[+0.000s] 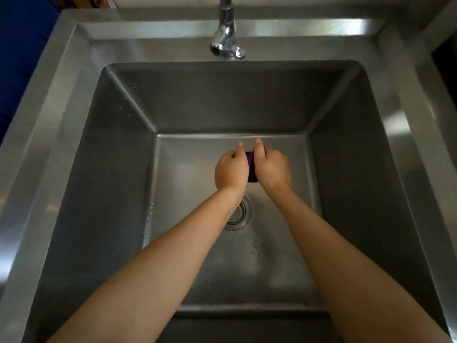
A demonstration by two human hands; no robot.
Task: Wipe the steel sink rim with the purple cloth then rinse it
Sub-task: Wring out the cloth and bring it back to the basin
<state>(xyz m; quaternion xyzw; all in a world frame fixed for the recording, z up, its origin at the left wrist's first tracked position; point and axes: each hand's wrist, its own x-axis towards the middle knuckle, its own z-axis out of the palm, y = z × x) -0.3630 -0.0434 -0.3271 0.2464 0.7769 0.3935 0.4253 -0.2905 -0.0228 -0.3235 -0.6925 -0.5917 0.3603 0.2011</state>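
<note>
Deep in the steel basin, my left hand (pixel 231 170) and my right hand (pixel 272 169) press together around the purple cloth (pixel 251 167). Only a narrow dark purple strip of the bunched cloth shows between the palms; the rest is hidden. Both hands hover above the basin floor, just beyond the drain. The steel sink rim (pixel 61 115) runs wide and flat around the basin on all sides.
A chrome tap (pixel 226 38) stands at the back rim, its spout over the basin; no stream of water is visible. The round drain strainer (pixel 238 214) sits in the basin floor, partly under my left wrist. Wet patches lie near the front of the floor.
</note>
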